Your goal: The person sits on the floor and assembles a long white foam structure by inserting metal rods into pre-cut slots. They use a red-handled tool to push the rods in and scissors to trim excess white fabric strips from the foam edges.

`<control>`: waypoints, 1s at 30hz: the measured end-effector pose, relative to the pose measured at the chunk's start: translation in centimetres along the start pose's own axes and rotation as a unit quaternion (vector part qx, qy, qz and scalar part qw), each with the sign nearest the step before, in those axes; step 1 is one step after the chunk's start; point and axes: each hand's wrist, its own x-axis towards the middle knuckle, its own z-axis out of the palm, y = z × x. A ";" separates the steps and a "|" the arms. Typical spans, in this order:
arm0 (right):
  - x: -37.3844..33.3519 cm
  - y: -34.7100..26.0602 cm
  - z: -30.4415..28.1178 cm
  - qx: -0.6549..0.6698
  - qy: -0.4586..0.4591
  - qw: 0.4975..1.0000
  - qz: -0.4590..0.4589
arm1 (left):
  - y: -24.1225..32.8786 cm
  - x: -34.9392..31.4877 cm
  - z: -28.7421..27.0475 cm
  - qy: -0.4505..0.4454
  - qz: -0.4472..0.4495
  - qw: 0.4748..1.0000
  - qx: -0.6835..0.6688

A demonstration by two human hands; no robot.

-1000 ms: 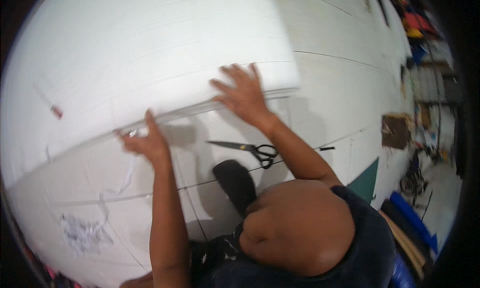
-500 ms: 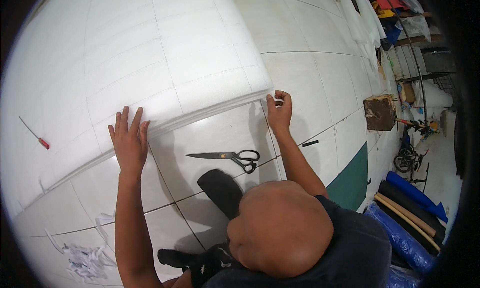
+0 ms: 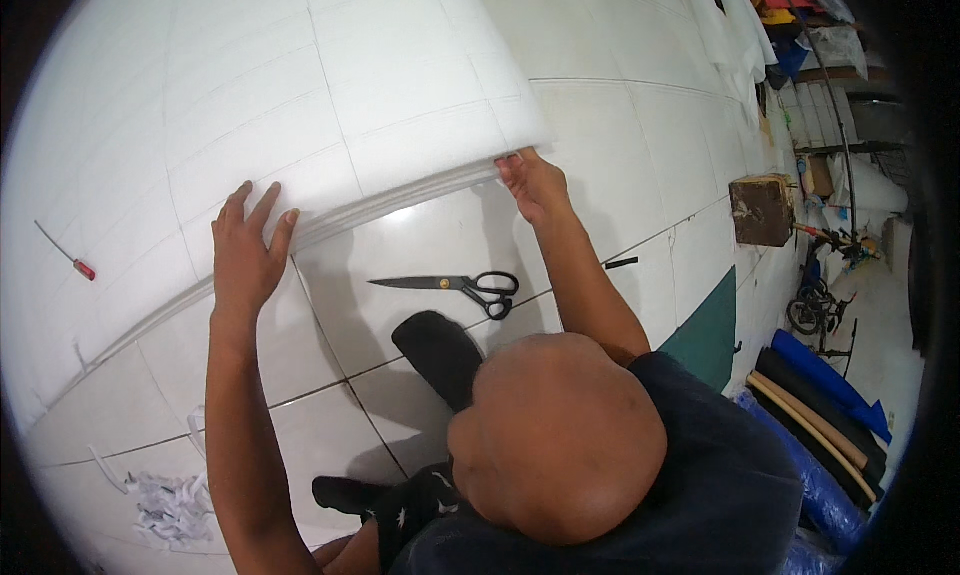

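Note:
A stack of thin white foam sheets (image 3: 250,75), with pencil lines in a grid on top, lies on the tiled floor. My left hand (image 3: 246,250) rests on its near edge, fingers spread and stretched out. At the near right corner my right hand (image 3: 534,185) grips the edge of the upper sheet, its fingertips partly hidden by the foam. Between my arms, large black-handled scissors (image 3: 445,284) lie on the tiles, closed blades pointing left. A screwdriver (image 3: 65,251) with a red handle sits on top of the foam at the left.
White offcut strips (image 3: 170,510) are heaped on the floor at lower left. To the right are a small black strip (image 3: 621,263), a green sheet (image 3: 705,330), a brown box (image 3: 762,211) and several material rolls (image 3: 820,415). My dark-covered foot (image 3: 435,345) is near the scissors.
My right hand has moved left along the corner and closed on the foam's edge, where it was beside it before. My left hand stays spread on the stack, slightly shifted.

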 end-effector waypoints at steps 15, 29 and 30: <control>0.7 3.2 0.9 -0.070 0.037 0.996 -0.046 | 1.0 0.8 -2.8 -0.130 -0.034 0.985 0.107; 0.5 4.8 0.3 -0.004 0.028 0.994 -0.106 | 0.7 0.7 -3.3 -0.137 -0.018 0.985 0.099; 0.4 4.9 0.2 -0.009 0.038 0.993 -0.109 | 0.7 0.7 -3.3 -0.138 -0.014 0.985 0.099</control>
